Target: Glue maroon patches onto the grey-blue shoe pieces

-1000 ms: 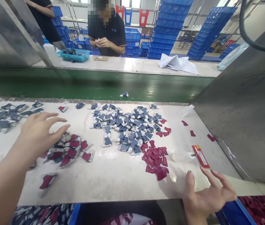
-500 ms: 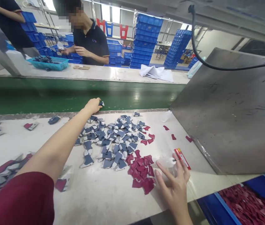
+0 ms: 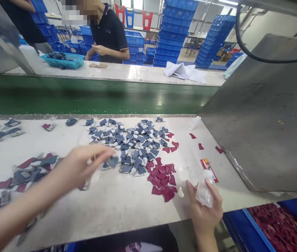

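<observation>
The worktable [image 3: 127, 206] is off-white with a dull sheen. At its middle lies a heap of slate-blue pieces [image 3: 130, 143] edged in pale grey; just right of that heap sits a cluster of crimson pieces [image 3: 164, 178]. Left of the heap, mixed blue-and-crimson pieces [image 3: 30, 169]. Beyond the heap runs a dark green belt [image 3: 98, 96]. Far behind stand bright blue crates [image 3: 176, 31] and a turquoise basket [image 3: 63, 61].
</observation>
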Action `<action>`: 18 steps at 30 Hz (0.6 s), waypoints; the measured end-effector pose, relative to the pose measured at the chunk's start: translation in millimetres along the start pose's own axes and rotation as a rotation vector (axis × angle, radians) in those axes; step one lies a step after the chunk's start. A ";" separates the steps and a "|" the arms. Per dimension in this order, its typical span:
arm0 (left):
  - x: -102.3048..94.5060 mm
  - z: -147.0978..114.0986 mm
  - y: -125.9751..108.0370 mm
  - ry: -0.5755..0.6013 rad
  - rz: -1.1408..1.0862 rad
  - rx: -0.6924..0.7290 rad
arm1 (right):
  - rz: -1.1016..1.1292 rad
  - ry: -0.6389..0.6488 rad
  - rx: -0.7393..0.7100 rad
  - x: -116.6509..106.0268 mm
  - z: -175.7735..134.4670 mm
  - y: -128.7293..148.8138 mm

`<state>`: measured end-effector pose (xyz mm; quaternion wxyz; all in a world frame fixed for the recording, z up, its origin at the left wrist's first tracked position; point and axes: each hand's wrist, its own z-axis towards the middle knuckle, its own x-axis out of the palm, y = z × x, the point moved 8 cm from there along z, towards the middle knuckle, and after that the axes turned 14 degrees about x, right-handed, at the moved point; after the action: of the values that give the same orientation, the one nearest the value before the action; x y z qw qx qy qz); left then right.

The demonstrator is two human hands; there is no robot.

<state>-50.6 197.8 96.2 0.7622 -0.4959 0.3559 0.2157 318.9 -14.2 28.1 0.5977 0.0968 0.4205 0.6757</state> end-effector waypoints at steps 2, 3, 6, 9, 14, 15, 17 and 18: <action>16.4 -45.6 -11.3 -0.024 -0.064 -0.041 | 0.049 -0.098 0.023 -11.6 -4.3 -4.3; 28.8 -63.2 -17.4 -0.029 -0.098 -0.056 | 0.080 -0.129 0.027 -16.2 -5.8 -4.1; 71.3 -98.7 -34.3 -0.013 -0.214 -0.071 | 0.163 -0.133 0.035 -22.5 -8.4 6.8; 97.1 -114.3 -46.7 -0.018 -0.281 -0.019 | 0.205 -0.001 0.088 -13.3 -13.1 29.4; 99.4 -116.6 -54.8 -0.061 -0.240 0.114 | 0.350 0.396 0.022 26.4 -37.2 87.1; 99.1 -116.3 -55.0 -0.061 -0.231 0.128 | 0.355 0.431 0.001 32.3 -41.3 96.1; 99.3 -116.3 -54.5 -0.064 -0.211 0.147 | 0.358 0.430 -0.033 39.0 -45.3 108.5; 99.4 -116.7 -54.2 -0.071 -0.201 0.154 | 0.355 0.420 -0.045 41.3 -46.1 112.2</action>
<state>13.0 66.8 23.9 0.8278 -0.4612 0.2927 0.1275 197.2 9.3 60.6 0.3719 0.0135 0.4964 0.7843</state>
